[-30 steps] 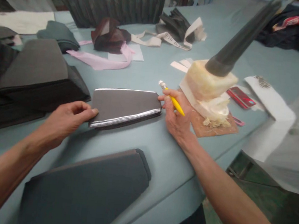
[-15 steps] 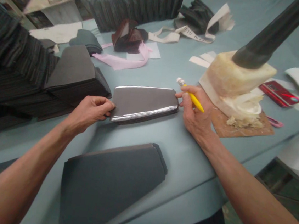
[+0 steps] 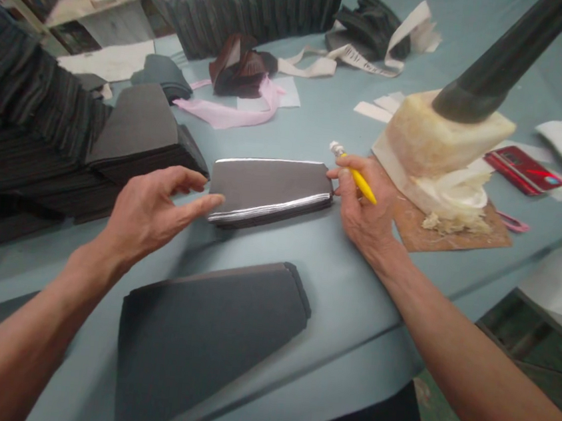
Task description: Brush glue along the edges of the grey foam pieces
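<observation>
My left hand (image 3: pixel 155 207) is open at the left end of a stack of dark grey tapered pieces (image 3: pixel 274 180), its thumb at the stack's near-left corner and its fingers spread apart. White lines run along the stack's two long edges. At the other end, my right hand (image 3: pixel 369 206) grips a yellow-handled brush (image 3: pixel 361 183) with a white-coated tip, while its fingertips touch or nearly touch the stack's narrow end. Closer to me lies a larger stack of dark tapered sheets (image 3: pixel 207 337).
Tall piles of dark pieces (image 3: pixel 24 116) rise at the left, beside a lower dark stack (image 3: pixel 139 122). To the right, a yellowish block (image 3: pixel 439 137) carries a thick black handle (image 3: pixel 497 66). Beyond it lies a red phone (image 3: pixel 523 170). Pink cloth (image 3: pixel 225 114) lies behind the stack.
My left hand has let go of the stack's left end, its thumb and fingers now spread. My right hand keeps the brush almost in the same place. The view has shifted slightly.
</observation>
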A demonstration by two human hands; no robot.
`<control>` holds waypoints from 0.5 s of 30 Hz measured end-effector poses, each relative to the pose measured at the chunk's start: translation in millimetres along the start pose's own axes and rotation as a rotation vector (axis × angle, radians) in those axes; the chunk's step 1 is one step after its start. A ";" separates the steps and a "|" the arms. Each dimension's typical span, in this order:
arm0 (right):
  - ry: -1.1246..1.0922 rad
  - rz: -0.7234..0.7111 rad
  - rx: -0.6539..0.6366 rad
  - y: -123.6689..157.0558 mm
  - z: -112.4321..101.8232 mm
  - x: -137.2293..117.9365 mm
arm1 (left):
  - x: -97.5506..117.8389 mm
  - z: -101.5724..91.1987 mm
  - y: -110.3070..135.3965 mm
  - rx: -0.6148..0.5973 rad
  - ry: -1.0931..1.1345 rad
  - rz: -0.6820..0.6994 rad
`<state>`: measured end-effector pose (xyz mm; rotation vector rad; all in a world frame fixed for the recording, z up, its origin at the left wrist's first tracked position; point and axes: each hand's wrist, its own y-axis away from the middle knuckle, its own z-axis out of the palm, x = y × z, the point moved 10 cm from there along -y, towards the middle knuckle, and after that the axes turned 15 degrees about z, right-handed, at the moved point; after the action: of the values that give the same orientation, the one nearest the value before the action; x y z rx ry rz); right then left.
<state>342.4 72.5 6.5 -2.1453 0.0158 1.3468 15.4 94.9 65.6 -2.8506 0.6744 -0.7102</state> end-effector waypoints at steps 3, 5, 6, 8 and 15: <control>-0.001 -0.001 0.004 -0.1 -0.5 -0.7 | 21.9 16.2 -6.4 -0.151 -0.075 0.250; -0.006 0.004 0.001 -0.3 -0.3 0.0 | 25.7 27.3 -10.1 -0.230 -0.105 0.359; -0.004 0.008 -0.003 -0.4 0.1 0.7 | 24.5 30.0 -12.5 -0.247 -0.110 0.381; 0.005 0.010 -0.009 -0.6 1.0 1.8 | 24.0 32.4 -16.9 -0.272 -0.123 0.427; 0.023 0.000 -0.011 -1.5 0.9 1.8 | 30.0 30.6 -25.7 -0.337 -0.102 0.449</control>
<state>343.0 74.8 5.4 -2.1699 0.0169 1.3251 63.7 104.8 56.9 -2.8188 1.4736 -0.4079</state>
